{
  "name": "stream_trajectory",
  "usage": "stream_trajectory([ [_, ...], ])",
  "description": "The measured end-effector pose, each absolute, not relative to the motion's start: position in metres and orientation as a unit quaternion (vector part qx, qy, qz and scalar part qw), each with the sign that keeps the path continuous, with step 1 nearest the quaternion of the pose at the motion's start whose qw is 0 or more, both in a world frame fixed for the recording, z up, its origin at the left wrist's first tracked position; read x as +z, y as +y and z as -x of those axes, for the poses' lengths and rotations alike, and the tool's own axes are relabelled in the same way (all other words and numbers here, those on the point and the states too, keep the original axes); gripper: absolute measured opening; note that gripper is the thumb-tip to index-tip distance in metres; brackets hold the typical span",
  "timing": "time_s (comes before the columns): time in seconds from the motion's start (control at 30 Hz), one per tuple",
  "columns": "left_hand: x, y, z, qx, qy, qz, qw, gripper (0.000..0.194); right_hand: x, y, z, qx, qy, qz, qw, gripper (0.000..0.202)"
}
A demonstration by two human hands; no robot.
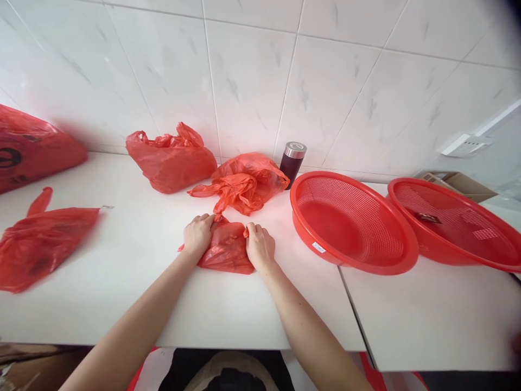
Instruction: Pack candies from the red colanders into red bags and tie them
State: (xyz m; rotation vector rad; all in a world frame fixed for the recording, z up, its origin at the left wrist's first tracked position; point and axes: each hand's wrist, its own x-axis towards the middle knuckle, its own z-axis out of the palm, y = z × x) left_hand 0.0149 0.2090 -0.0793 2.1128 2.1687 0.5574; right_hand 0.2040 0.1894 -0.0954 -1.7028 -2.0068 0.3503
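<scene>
A small red plastic bag [226, 250] lies on the white table in front of me, its contents too veiled to make out. My left hand [198, 234] is closed on the bag's left side near its upper edge. On the opposite side, my right hand [259, 244] pinches the bag's right corner, with a bit of red plastic poking out by the thumb. Just behind it rests a crumpled red bag [248, 182], close to my fingers. Another full red bag [173, 160] stands farther back to the left.
Two red plastic baskets [334, 225] with mesh sides sit side by side at the right. A dark thermos [292, 163] stands by the tiled wall. More red bags [44, 239] lie at the left. A cardboard box [464, 184] is at the back right. A seam divides the tables.
</scene>
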Motion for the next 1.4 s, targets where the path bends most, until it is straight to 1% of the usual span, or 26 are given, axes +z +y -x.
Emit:
stream_trajectory([
  [0.13,-0.084,0.210,-0.011,0.221,0.700,-0.679,0.027,0.029,-0.095,0.187,-0.207,0.145,-0.726,0.609,0.283,0.014],
  [0.23,-0.087,0.209,-0.007,0.269,0.705,-0.655,0.047,0.030,-0.087,0.178,-0.209,0.164,-0.716,0.585,0.343,0.027],
  [0.3,-0.089,0.207,-0.004,0.310,0.715,-0.623,0.066,0.031,-0.078,0.171,-0.207,0.193,-0.706,0.551,0.401,0.036],
  [0.37,-0.089,0.202,0.002,0.353,0.731,-0.577,0.089,0.034,-0.069,0.164,-0.205,0.278,-0.663,0.494,0.489,0.038],
  [0.43,-0.088,0.193,0.012,0.399,0.745,-0.523,0.115,0.040,-0.062,0.160,-0.204,0.388,-0.574,0.431,0.577,0.039],
  [0.47,-0.086,0.187,0.018,0.421,0.748,-0.497,0.126,0.042,-0.060,0.159,-0.203,0.433,-0.525,0.409,0.608,0.040],
  [0.53,-0.081,0.174,0.031,0.462,0.751,-0.449,0.141,0.045,-0.056,0.159,-0.202,0.484,-0.454,0.392,0.637,0.043],
  [0.6,-0.075,0.162,0.041,0.493,0.750,-0.415,0.151,0.043,-0.054,0.159,-0.200,0.511,-0.418,0.383,0.646,0.044],
  [0.7,-0.065,0.150,0.051,0.515,0.741,-0.395,0.172,0.041,-0.053,0.157,-0.197,0.526,-0.414,0.373,0.642,0.042],
  [0.8,-0.053,0.142,0.055,0.496,0.733,-0.418,0.206,0.039,-0.052,0.156,-0.199,0.514,-0.449,0.370,0.630,0.042],
  [0.87,-0.041,0.136,0.056,0.472,0.737,-0.439,0.206,0.033,-0.052,0.157,-0.201,0.509,-0.478,0.371,0.612,0.043],
  [0.9,-0.034,0.132,0.054,0.464,0.740,-0.451,0.183,0.034,-0.052,0.158,-0.203,0.515,-0.486,0.371,0.601,0.043],
  [1.0,-0.013,0.127,0.041,0.457,0.722,-0.514,0.069,0.052,-0.051,0.159,-0.205,0.545,-0.488,0.359,0.580,0.042],
  [1.03,-0.007,0.128,0.033,0.434,0.699,-0.566,0.049,0.053,-0.050,0.158,-0.205,0.553,-0.486,0.354,0.576,0.042],
  [1.07,-0.002,0.130,0.025,0.390,0.667,-0.633,0.053,0.050,-0.049,0.158,-0.205,0.560,-0.485,0.350,0.574,0.042],
  [1.13,0.005,0.138,0.009,0.268,0.596,-0.749,0.111,0.038,-0.049,0.157,-0.206,0.565,-0.479,0.356,0.570,0.042],
  [1.2,0.011,0.148,0.000,0.184,0.559,-0.792,0.164,0.025,-0.050,0.158,-0.207,0.562,-0.469,0.375,0.569,0.042],
  [1.27,0.020,0.155,0.003,0.191,0.579,-0.771,0.183,0.016,-0.054,0.160,-0.209,0.551,-0.459,0.391,0.577,0.039],
  [1.4,0.052,0.154,0.036,0.315,0.671,-0.656,0.143,0.010,-0.061,0.164,-0.209,0.539,-0.448,0.400,0.591,0.034],
])
